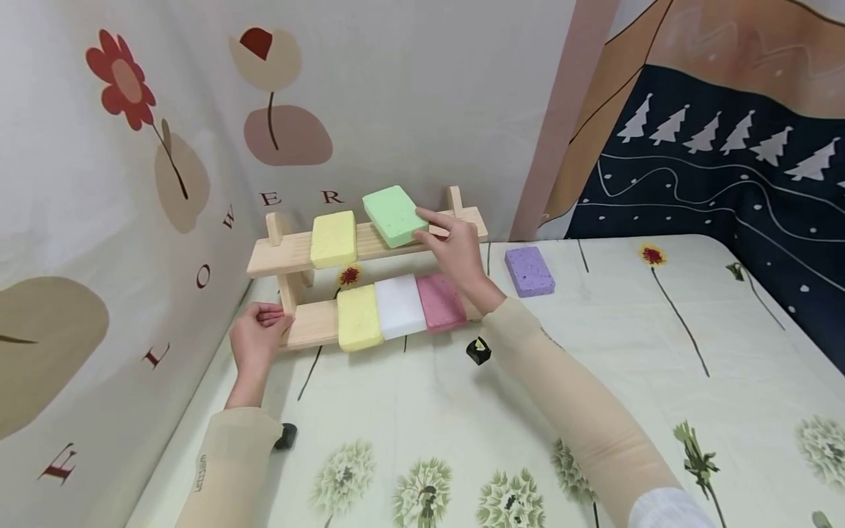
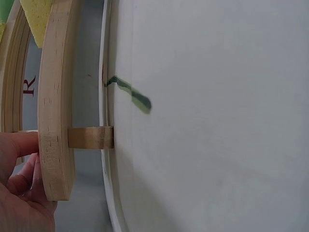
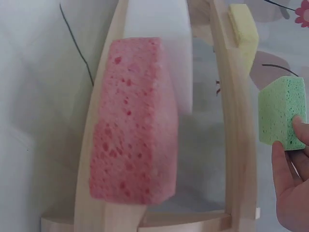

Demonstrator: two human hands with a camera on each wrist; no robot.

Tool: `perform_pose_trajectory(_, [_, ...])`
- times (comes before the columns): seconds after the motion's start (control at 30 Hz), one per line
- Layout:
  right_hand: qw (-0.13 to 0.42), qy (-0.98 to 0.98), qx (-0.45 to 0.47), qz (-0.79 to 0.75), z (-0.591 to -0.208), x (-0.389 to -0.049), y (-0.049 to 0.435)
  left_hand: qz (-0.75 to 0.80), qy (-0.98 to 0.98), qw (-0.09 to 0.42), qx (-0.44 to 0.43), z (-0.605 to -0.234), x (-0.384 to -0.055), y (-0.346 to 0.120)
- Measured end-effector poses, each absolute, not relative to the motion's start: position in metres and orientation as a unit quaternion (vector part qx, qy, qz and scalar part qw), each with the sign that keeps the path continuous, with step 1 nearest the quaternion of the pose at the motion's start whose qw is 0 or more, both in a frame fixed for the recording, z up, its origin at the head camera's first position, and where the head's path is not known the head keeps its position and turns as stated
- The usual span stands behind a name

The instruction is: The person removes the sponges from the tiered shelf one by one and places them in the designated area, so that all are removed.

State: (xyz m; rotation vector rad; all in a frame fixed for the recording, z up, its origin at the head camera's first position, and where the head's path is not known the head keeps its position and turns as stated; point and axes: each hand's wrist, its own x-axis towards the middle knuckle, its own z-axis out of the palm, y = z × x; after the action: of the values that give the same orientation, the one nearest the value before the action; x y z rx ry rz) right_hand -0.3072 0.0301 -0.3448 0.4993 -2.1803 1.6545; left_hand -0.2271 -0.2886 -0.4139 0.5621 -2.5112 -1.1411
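Note:
My right hand (image 1: pixel 452 249) pinches a green sponge (image 1: pixel 392 215) by its right edge, tilted over the upper tier of a two-tier wooden rack (image 1: pixel 264 258). In the right wrist view, the thumb and fingers hold that sponge (image 3: pixel 277 113) by one end. My left hand (image 1: pixel 256 339) grips the left end of the rack's lower tier, fingers around the wooden board (image 2: pixel 57 159) in the left wrist view. A yellow sponge (image 1: pixel 333 239) lies on the upper tier, left of the green one. On the lower tier sit another yellow sponge (image 1: pixel 359 317), a white sponge (image 1: pixel 400 306) and a pink sponge (image 1: pixel 440 302).
A purple sponge (image 1: pixel 529 271) lies on the flower-printed tablecloth (image 1: pixel 614 323), right of the rack. Printed cloth hangs behind (image 1: pixel 422 88) and along the left side. Upright wooden pegs (image 1: pixel 454 199) stand at the back of the upper tier.

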Motion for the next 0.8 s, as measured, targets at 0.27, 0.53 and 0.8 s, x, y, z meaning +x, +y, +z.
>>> perform_pose_trajectory(0.27, [0.203, -0.748, 0.184, 0.604, -0.337, -0.304, 0.044, -0.399, -0.881, 0.163, 0.196, -0.414, -0.228, -0.289])
perform_pose_trajectory(0.53, [0.227, -0.740, 0.170, 0.610, -0.332, -0.302, 0.063, -0.399, -0.881, 0.164, 0.195, -0.415, -0.228, -0.287])
perform_pose_trajectory(0.8, [0.276, -0.742, 0.158, 0.590, -0.334, -0.299, 0.086, -0.399, -0.882, 0.156, 0.199, -0.416, -0.228, -0.289])
